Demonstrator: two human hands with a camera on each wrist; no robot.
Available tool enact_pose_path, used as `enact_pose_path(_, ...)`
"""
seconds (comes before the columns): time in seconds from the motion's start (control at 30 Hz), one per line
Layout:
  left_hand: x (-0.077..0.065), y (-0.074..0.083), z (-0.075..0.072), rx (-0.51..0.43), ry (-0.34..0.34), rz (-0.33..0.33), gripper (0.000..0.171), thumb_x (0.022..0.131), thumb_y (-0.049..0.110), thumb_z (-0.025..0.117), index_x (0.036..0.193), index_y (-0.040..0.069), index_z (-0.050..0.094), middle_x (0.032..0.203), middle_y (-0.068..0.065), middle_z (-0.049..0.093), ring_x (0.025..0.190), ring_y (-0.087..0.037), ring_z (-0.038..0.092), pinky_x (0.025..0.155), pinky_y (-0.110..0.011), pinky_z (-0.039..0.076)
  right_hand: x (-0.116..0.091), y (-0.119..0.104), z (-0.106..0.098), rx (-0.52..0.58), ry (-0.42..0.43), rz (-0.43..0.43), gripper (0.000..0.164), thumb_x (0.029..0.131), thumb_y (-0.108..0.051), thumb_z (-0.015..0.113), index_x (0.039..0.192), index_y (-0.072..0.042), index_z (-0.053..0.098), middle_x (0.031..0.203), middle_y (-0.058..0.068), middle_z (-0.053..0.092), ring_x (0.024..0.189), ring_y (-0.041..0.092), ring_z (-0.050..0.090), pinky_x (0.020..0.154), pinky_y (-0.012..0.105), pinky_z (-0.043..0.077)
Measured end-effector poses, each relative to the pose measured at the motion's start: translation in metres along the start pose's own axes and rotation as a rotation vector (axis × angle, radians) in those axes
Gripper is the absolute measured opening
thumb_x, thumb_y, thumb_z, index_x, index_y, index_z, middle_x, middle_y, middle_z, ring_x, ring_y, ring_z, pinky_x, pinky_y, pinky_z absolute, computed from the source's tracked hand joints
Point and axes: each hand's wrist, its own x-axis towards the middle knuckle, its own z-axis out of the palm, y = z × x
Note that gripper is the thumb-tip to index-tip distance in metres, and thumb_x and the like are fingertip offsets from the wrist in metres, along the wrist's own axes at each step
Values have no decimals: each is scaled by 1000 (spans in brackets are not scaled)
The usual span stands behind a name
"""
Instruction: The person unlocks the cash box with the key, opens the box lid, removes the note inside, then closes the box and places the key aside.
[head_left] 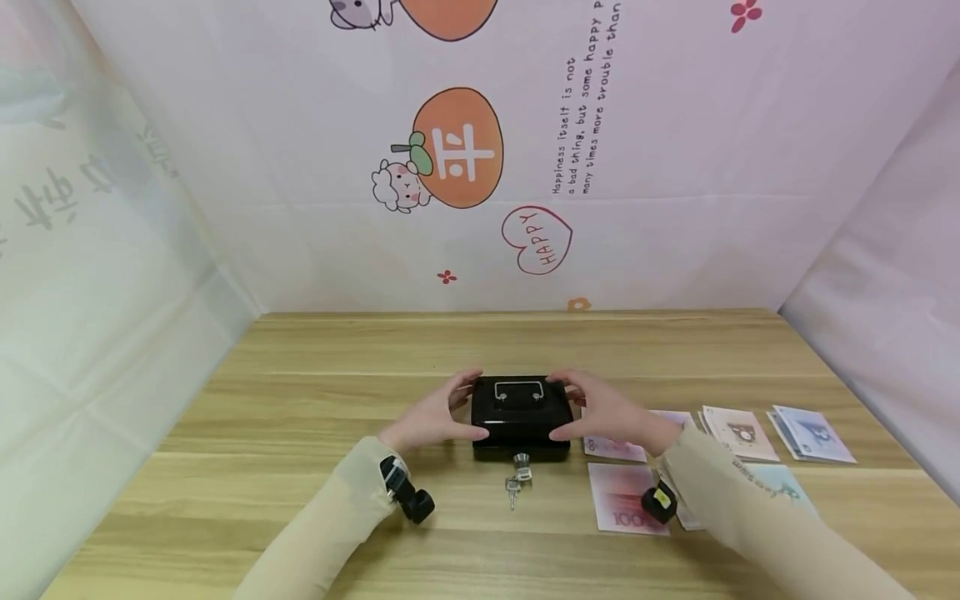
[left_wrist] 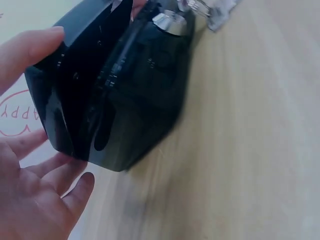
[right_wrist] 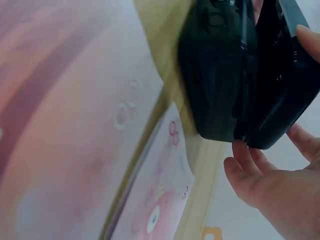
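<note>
A black metal cash box (head_left: 521,429) with a wire handle (head_left: 519,383) on top stands on the table in the head view. Both wrist views show its lid (right_wrist: 295,85) tilted up a little, with a dark gap along the front. My left hand (head_left: 435,417) grips the lid's left end, thumb at the front edge and fingers toward the back. At the right end my right hand (head_left: 606,414) holds the lid the same way. A key sits in the silver lock (left_wrist: 170,22) on the front, and a second key (head_left: 513,496) hangs from it.
Stacks of play banknotes lie on the wooden table (head_left: 300,500) to the right: pink notes (head_left: 622,500) close to the box, tan notes (head_left: 742,433) and blue notes (head_left: 817,433) farther out. My right forearm passes over some. A printed cloth (head_left: 645,250) rises behind the table.
</note>
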Motion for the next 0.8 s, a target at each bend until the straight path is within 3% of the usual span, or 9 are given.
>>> enact_pose_path(0.13, -3, -3, 3, 64, -8, 27, 94, 76, 12, 78, 149, 2, 20, 155, -18, 23, 140, -38, 26, 115, -47, 23, -2, 0, 7, -84, 31, -14, 81, 69, -23, 84, 136, -2, 42, 131, 28, 39, 120, 49, 46, 99, 59, 39)
enact_pose_path(0.27, -4, -6, 4, 114, -3, 50, 95, 74, 12, 80, 148, 3, 22, 153, -17, 25, 138, -40, 28, 114, -49, 24, -3, 0, 13, -131, 49, 34, 83, 67, -23, 85, 137, -8, 43, 124, 20, 40, 118, 43, 47, 94, 56, 43)
enact_pose_path(0.57, -5, -6, 6, 236, -2, 55, 93, 73, 15, 80, 149, 14, 26, 152, -12, 22, 136, -37, 32, 110, -53, 30, -9, -7, 16, -181, 76, 16, 79, 71, -26, 83, 136, -6, 43, 127, 22, 39, 116, 41, 47, 90, 52, 45)
enact_pose_path(0.7, -4, -1, 8, 287, -18, 62, 89, 75, 21, 80, 149, 19, 29, 152, -14, 18, 135, -36, 32, 108, -53, 32, -19, -16, 15, -182, 146, 18, 67, 79, -29, 77, 133, -4, 46, 130, 24, 40, 114, 40, 49, 90, 54, 47)
enact_pose_path(0.8, -4, 3, 12, 321, -21, 49, 84, 77, 27, 79, 147, 23, 33, 153, -17, 15, 135, -37, 31, 107, -54, 32, -27, -25, 16, -181, 211, -21, 46, 83, -23, 73, 119, -2, 56, 118, 18, 51, 96, 28, 59, 80, 41, 53)
